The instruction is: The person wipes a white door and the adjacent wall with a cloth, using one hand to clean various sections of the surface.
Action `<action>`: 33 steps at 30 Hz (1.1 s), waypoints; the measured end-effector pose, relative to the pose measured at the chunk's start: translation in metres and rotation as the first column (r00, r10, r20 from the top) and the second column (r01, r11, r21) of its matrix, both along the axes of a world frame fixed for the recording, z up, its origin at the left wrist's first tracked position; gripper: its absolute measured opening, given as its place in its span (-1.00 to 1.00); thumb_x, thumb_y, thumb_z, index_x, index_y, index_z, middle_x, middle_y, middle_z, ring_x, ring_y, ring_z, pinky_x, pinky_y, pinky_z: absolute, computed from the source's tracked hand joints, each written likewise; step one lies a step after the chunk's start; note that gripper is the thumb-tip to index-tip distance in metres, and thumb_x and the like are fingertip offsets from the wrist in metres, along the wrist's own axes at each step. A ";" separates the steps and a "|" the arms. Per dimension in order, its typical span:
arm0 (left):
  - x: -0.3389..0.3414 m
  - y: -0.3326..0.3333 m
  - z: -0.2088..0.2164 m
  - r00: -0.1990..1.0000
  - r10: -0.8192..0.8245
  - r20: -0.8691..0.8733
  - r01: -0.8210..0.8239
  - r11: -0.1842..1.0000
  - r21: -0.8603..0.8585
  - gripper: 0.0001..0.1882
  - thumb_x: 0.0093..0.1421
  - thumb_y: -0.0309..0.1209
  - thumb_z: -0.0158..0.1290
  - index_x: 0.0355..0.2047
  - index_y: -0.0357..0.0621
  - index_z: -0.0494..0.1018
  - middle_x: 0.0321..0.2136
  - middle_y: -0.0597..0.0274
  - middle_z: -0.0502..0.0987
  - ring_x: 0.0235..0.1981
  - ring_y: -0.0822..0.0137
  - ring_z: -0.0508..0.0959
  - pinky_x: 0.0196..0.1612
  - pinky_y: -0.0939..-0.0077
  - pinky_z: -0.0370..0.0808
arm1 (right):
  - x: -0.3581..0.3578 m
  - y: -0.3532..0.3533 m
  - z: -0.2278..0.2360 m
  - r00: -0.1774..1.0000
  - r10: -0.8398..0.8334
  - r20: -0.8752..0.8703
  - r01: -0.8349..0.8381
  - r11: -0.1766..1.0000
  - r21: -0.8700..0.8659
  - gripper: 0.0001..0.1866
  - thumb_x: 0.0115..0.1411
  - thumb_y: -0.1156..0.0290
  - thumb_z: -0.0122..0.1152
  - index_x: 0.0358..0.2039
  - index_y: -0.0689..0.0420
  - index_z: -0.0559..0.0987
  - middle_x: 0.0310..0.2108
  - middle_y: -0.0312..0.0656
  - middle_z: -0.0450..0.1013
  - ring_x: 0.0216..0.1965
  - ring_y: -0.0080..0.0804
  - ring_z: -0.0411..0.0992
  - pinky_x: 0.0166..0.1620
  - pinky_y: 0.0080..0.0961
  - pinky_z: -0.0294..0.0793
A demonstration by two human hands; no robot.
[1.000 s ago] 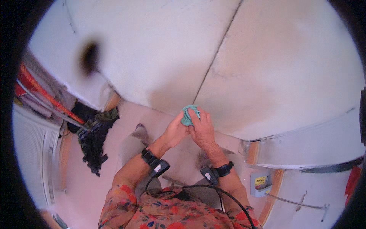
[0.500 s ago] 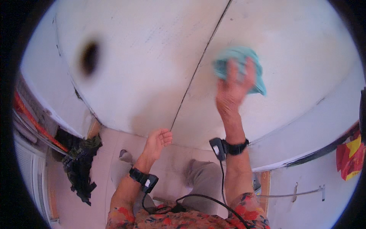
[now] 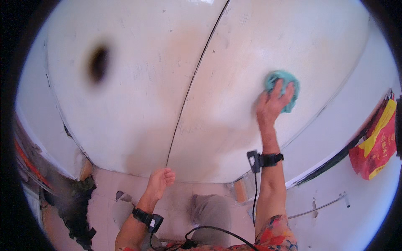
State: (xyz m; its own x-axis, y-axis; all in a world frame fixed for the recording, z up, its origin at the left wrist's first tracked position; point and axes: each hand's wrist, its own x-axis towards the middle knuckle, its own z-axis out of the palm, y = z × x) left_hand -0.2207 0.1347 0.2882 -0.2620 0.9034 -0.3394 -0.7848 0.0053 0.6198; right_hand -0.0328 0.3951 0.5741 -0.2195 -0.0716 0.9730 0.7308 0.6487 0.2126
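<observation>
My right hand (image 3: 273, 102) presses a teal cloth (image 3: 282, 79) against the right half of a large white double-door panel (image 3: 226, 104). Its fingers spread over the bunched cloth and hold it. Low by the bottom end of the dark seam (image 3: 184, 100) between the two halves is my left hand (image 3: 161, 183), with loosely bent fingers and nothing in it. Brownish stains and small dark marks show on the white surface. A black strap with a small box and cable sits on each of my wrists.
A red and yellow bag (image 3: 377, 144) hangs at the right, above a metal rail (image 3: 318, 208) on the wall. Dark, ragged cloth (image 3: 75, 209) hangs at the lower left. My legs (image 3: 211, 215) stand on pinkish floor tiles. A dark blurred spot (image 3: 99, 63) covers part of the upper left.
My right hand has moved the cloth to the right and slightly down across the panel. My left hand sits a little lower and further left in the picture. The view has shifted.
</observation>
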 end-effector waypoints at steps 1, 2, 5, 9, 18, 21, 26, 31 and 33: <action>0.003 0.002 0.000 1.000 -0.009 -0.013 0.009 1.000 0.008 -0.69 0.18 -0.22 -0.09 -0.22 -0.21 0.37 -0.36 0.12 0.51 -0.39 0.34 0.49 -0.29 0.47 0.45 | -0.002 -0.006 -0.003 0.998 -0.043 0.053 0.044 0.999 -0.015 -0.43 -0.02 0.51 0.08 0.09 0.07 0.31 0.17 0.22 -0.04 0.19 0.16 -0.07 0.21 -0.02 -0.12; 0.003 0.001 0.000 0.999 -0.011 -0.032 0.012 1.000 0.009 -0.69 0.18 -0.22 -0.10 -0.22 -0.21 0.37 -0.36 0.12 0.51 -0.40 0.34 0.49 -0.30 0.48 0.45 | -0.014 -0.015 -0.005 0.983 0.025 0.183 -0.030 0.999 0.024 -0.51 -0.03 0.53 0.09 -0.01 0.04 0.39 0.13 0.15 0.06 0.16 0.11 0.02 0.19 -0.03 -0.05; -0.004 -0.003 -0.001 0.999 0.028 -0.023 -0.028 0.999 0.033 -0.70 0.18 -0.23 -0.09 -0.23 -0.20 0.37 -0.36 0.12 0.51 -0.40 0.35 0.49 -0.30 0.46 0.46 | -0.054 -0.050 0.023 0.821 0.151 0.551 -0.263 0.956 0.130 -0.59 -0.08 0.52 0.13 -0.14 -0.05 0.50 0.05 0.00 0.24 0.11 -0.04 0.15 0.17 -0.07 0.05; -0.013 -0.002 -0.007 0.995 0.088 -0.035 -0.087 0.995 0.042 -0.71 0.18 -0.22 -0.09 -0.25 -0.19 0.39 -0.39 0.15 0.52 -0.41 0.32 0.53 -0.30 0.42 0.51 | -0.077 -0.043 0.118 0.927 0.047 0.371 -0.179 0.927 0.329 -0.56 -0.03 0.49 0.06 -0.06 -0.05 0.44 0.08 0.00 0.17 0.11 -0.01 0.12 0.16 -0.09 0.06; -0.010 -0.003 -0.006 0.999 0.032 -0.021 -0.030 0.995 0.096 -0.70 0.19 -0.24 -0.11 -0.22 -0.21 0.36 -0.37 0.14 0.50 -0.40 0.34 0.50 -0.32 0.48 0.47 | 0.009 0.033 0.144 0.987 -0.075 -0.144 0.107 0.968 0.227 -0.35 0.03 0.43 -0.01 0.19 0.15 0.14 0.15 0.22 -0.01 0.18 0.14 -0.07 0.21 -0.03 -0.17; -0.007 -0.001 -0.006 1.000 0.025 -0.009 -0.024 0.994 0.110 -0.70 0.20 -0.24 -0.13 -0.21 -0.23 0.36 -0.38 0.12 0.50 -0.40 0.33 0.50 -0.32 0.47 0.47 | -0.023 -0.007 0.129 0.990 -0.032 0.137 -0.001 0.972 0.234 -0.42 0.02 0.47 0.02 0.13 0.08 0.26 0.18 0.16 -0.01 0.20 0.13 -0.06 0.22 -0.04 -0.13; -0.011 -0.004 -0.002 0.997 0.066 -0.046 -0.065 0.998 0.007 -0.70 0.22 -0.25 -0.16 -0.22 -0.23 0.36 -0.40 0.13 0.50 -0.40 0.33 0.50 -0.30 0.45 0.46 | -0.084 -0.049 0.178 0.873 -0.104 0.476 -0.086 0.929 0.360 -0.46 0.10 0.36 -0.01 0.14 -0.06 0.24 0.20 0.04 0.01 0.22 0.04 -0.06 0.21 -0.03 -0.08; -0.016 -0.007 -0.004 0.994 0.074 -0.084 -0.073 0.997 0.007 -0.73 0.23 -0.26 -0.16 -0.24 -0.20 0.37 -0.38 0.14 0.51 -0.40 0.34 0.50 -0.30 0.47 0.46 | -0.059 -0.011 0.250 0.975 -0.135 0.178 0.082 0.956 0.280 -0.42 0.10 0.38 -0.08 0.18 0.07 0.15 0.18 0.18 -0.01 0.21 0.15 -0.07 0.22 -0.03 -0.07; -0.010 -0.003 0.000 0.994 0.063 -0.087 -0.064 0.998 -0.006 -0.73 0.22 -0.26 -0.15 -0.24 -0.20 0.37 -0.39 0.14 0.51 -0.41 0.34 0.50 -0.31 0.48 0.47 | -0.019 0.011 0.269 0.994 -0.109 0.030 0.100 0.972 0.214 -0.42 0.07 0.41 -0.06 0.16 0.12 0.18 0.15 0.24 0.01 0.19 0.19 -0.07 0.21 -0.02 -0.10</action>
State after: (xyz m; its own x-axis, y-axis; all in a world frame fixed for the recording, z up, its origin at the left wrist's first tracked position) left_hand -0.2306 0.1313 0.2886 -0.3476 0.8810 -0.3209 -0.7269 -0.0370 0.6857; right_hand -0.0514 0.4062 0.8432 -0.2758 -0.2499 0.9282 0.7800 0.5062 0.3681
